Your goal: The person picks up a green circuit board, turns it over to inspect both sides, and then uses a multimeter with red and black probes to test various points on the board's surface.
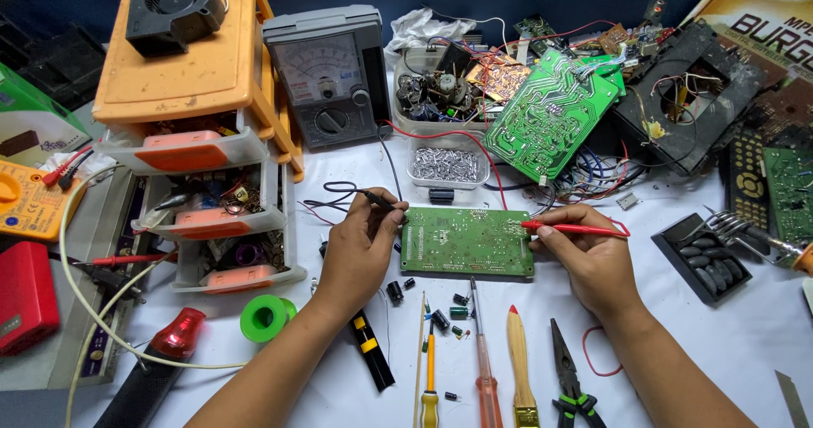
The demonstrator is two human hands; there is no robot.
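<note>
At bench centre: green circuit board (pixel 467 240) under two probes

Board lies flat on the white table covering (pixel 694 326), long axis left-right, solder side up. Left hand (pixel 360 246) pinches the black probe (pixel 377 198) at the board's upper-left corner, tip aimed right. Right hand (pixel 589 259) grips the red probe (pixel 576 228), lying horizontal, tip pointing left onto the board's right edge. Analog meter (pixel 326 77) stands behind; screwdrivers (pixel 484 369) and pliers (pixel 569 377) lie nearer, amid workshop clutter

Single head cam, steep downward look, close over cluttered white workbench (pixel 720 326), forearms entering from bottom edge.
</note>
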